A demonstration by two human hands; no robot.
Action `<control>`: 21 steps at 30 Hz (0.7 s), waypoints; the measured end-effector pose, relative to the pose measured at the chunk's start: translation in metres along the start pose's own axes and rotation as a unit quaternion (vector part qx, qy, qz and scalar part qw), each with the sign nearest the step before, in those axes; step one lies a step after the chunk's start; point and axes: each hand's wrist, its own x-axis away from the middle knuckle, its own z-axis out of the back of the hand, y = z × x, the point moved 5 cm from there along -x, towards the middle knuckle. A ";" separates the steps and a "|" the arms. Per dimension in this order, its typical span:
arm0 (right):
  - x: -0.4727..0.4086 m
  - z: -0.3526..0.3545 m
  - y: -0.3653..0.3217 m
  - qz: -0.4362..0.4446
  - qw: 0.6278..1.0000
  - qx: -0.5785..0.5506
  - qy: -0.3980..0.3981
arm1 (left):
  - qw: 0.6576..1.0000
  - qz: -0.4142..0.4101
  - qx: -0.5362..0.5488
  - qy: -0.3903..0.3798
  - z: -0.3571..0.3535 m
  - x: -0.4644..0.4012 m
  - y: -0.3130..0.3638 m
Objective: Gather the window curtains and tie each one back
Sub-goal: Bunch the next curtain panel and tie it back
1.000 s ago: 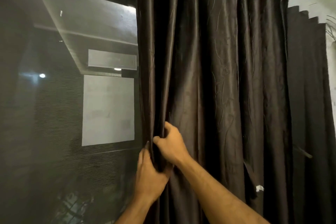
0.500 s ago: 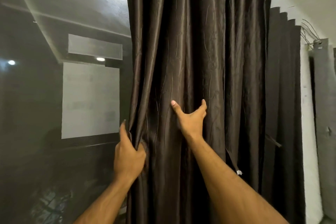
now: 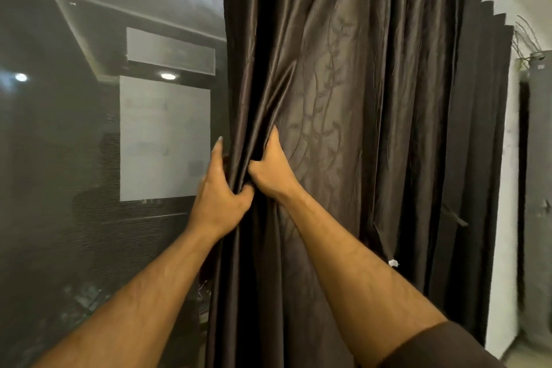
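Head cam: your left hand (image 3: 219,200) and right hand (image 3: 270,172) both pinch curtain (image 3: 328,98) edge folds; loose pleats hang vertical, right of grip, prob. right hand's nearer.

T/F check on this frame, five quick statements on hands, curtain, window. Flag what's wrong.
1. Both hands hold the dark curtain. True: left hand and right hand each have a grip on its folds.
2. The hands are far apart. False: they sit side by side, nearly touching.
3. The window is bare to the left of the curtain. True.
4. A tie-back is already wrapped round the curtain. False: none is visible round it.
5. The curtain is white. False: it is dark brown.
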 end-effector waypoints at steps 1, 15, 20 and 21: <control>-0.002 -0.009 -0.006 0.000 1.000 0.003 -0.004 | 1.000 -0.004 0.003 -0.004 0.005 0.000 0.001; -0.019 -0.124 -0.109 0.028 0.978 0.144 -0.150 | 0.997 -0.046 0.026 0.049 0.122 -0.004 -0.002; -0.014 -0.109 -0.100 -0.017 0.988 0.031 -0.153 | 0.995 -0.002 -0.015 0.095 0.129 -0.007 0.002; -0.013 -0.102 -0.097 -0.026 0.989 -0.004 -0.144 | 0.994 0.011 -0.024 0.104 0.129 -0.010 0.001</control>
